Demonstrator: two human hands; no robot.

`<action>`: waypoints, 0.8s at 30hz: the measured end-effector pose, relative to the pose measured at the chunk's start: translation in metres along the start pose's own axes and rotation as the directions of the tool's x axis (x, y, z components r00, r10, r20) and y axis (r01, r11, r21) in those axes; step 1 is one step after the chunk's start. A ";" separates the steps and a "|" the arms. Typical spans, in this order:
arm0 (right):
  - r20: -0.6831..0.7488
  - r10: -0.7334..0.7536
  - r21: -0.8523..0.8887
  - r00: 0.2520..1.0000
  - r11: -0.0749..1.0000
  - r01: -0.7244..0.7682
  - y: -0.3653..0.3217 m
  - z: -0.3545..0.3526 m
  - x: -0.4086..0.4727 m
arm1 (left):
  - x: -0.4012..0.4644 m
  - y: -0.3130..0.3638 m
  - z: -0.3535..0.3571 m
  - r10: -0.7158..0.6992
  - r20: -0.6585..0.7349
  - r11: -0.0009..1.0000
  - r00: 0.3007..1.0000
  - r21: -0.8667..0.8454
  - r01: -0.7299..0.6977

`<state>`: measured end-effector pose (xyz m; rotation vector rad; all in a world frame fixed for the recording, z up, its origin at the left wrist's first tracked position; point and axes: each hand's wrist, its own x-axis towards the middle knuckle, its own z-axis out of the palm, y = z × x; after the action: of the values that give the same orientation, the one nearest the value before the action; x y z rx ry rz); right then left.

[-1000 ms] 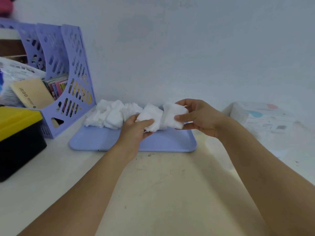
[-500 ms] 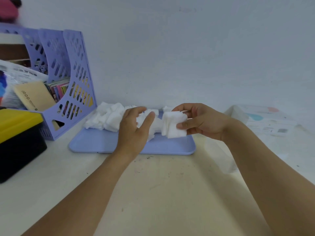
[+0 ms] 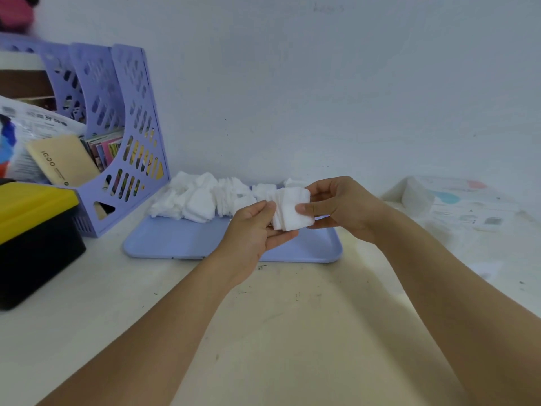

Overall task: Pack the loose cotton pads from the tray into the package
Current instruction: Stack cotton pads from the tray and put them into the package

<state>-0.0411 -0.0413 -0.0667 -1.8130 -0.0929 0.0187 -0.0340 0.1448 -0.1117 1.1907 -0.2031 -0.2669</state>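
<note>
Above the near part of the tray (image 3: pixel 181 244), the left hand (image 3: pixel 254 227) has come back to the stack of cotton pads (image 3: pixel 291 209) and now pinches its left edge, while the right hand (image 3: pixel 339 209) still grips the right side. I judge they are squaring it for packing. The pads are white, square and thin. Farther left, loose pads (image 3: pixel 202 197) remain; the package (image 3: pixel 456 203) lies far right on the table (image 3: pixel 263 332).

The print on the pale package (image 3: pixel 459 202) at the far right was too blurred to read. The black-and-yellow box (image 3: pixel 35 238) and a pink object (image 3: pixel 14 11) were cut off by the left edge. The held stack of cotton pads (image 3: pixel 289 210) hid part of the right hand's (image 3: pixel 342 209) fingers.
</note>
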 end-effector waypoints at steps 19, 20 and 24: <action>0.032 0.260 0.379 0.965 0.891 -0.252 -0.001 0.004 -0.001 | -0.002 0.002 -0.003 0.010 0.074 1.000 0.997 0.023 -0.012; 0.032 0.260 0.373 0.965 0.893 -0.253 -0.001 0.004 0.000 | -0.002 0.002 -0.003 0.012 0.068 0.999 0.998 0.033 -0.014; -0.018 0.196 0.272 0.980 0.945 -0.183 0.001 0.006 0.001 | -0.002 0.000 -0.002 0.005 0.032 0.999 0.999 0.051 -0.007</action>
<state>-0.0407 -0.0360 -0.0693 -1.5427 0.1127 0.1219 -0.0355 0.1476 -0.1125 1.2370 -0.2423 -0.2771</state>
